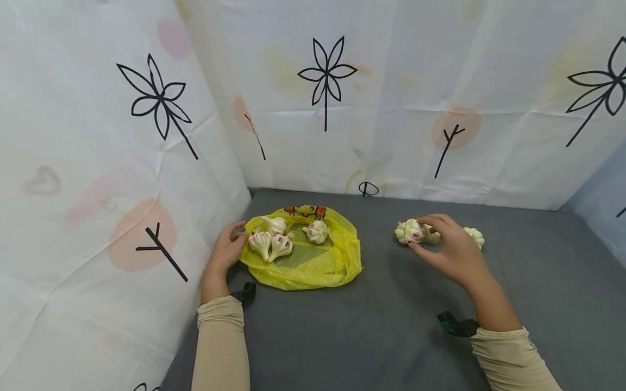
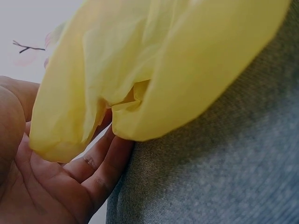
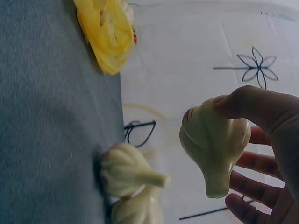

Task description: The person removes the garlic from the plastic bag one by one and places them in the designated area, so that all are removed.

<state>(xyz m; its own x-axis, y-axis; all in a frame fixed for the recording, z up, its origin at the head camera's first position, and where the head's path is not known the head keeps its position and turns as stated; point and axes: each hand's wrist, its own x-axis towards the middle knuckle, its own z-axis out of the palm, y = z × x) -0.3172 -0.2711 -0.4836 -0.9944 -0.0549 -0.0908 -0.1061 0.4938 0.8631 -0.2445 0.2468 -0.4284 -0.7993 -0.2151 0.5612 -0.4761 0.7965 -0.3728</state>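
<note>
Now, progress: four garlics lie in the bag [image 1: 313, 266], so partly done, I judge.
Right hand [image 1: 452, 252]: pinches a garlic [image 3: 215, 144] over the mat [image 1: 391, 326].
Left hand [image 1: 226, 252]: grips bag edge.
Left: two more [image 3: 131, 179] on mat.

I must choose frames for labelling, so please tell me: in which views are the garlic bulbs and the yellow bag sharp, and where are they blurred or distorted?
Head view: evenly lit, sharp; straight edges bow near the borders. The yellow bag, left hand and right hand are clear. Left wrist view: the bag fills the frame, soft. Right wrist view: the held garlic bulb is fairly sharp, the garlic on the cloth softer.
</note>
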